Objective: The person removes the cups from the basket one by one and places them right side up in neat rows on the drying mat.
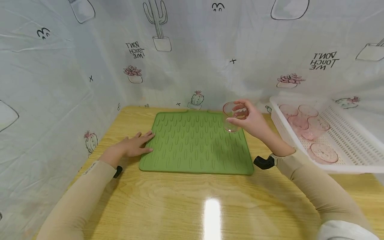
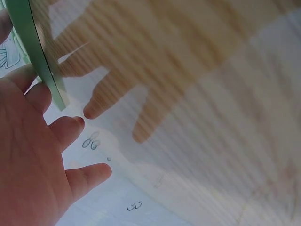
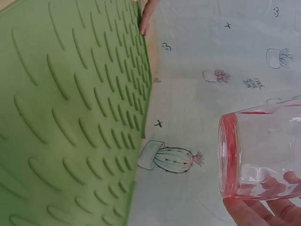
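Note:
A clear pinkish drinking glass (image 1: 230, 126) is gripped by my right hand (image 1: 252, 120) above the right part of a green ridged mat (image 1: 192, 143). In the right wrist view the glass (image 3: 268, 150) appears sideways, its thick pink base toward the mat and fingers along its side. At the mat's left edge my left hand (image 1: 132, 146) lies with its fingers spread, the tips touching the edge. The left wrist view shows this hand (image 2: 33, 155) beside the green edge of the mat (image 2: 40, 61).
At the right stands a white slatted basket (image 1: 357, 133) with several pinkish glasses (image 1: 324, 153) in it. A wooden table (image 1: 168, 203) lies under everything. Behind and to the left hangs a pale printed curtain (image 1: 192, 60).

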Action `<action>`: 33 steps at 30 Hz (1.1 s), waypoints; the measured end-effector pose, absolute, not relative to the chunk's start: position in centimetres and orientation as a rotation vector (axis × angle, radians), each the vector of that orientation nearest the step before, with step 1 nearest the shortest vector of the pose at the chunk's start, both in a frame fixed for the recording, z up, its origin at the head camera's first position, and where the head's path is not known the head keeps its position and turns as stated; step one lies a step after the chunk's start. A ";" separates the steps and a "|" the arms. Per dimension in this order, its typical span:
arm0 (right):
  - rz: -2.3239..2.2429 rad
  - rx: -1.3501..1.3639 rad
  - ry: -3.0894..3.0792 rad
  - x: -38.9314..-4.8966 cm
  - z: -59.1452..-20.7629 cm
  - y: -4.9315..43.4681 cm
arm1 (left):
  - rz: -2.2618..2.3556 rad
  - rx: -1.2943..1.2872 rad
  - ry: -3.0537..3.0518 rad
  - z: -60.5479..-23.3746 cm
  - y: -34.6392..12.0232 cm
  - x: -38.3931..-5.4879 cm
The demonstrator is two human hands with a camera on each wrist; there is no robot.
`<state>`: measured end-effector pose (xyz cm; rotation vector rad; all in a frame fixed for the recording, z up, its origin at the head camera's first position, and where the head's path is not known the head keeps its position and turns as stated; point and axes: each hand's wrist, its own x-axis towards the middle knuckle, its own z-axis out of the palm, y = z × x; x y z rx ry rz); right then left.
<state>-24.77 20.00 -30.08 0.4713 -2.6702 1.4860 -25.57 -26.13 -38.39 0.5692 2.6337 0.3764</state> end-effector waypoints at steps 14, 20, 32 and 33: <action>1.561 0.490 -2.632 -27.5 -31.7 18.5 | 0.371 0.577 2.639 -38.5 -26.1 -25.8; 1.565 0.546 -2.639 -28.8 -32.8 17.5 | 0.357 0.577 2.637 -38.6 -26.2 -25.8; 1.593 0.594 -2.662 -30.4 -33.7 14.9 | 0.365 0.576 2.633 -38.6 -26.2 -25.8; 1.589 0.593 -2.664 -30.5 -33.8 14.7 | 0.365 0.574 2.633 -38.6 -26.2 -25.8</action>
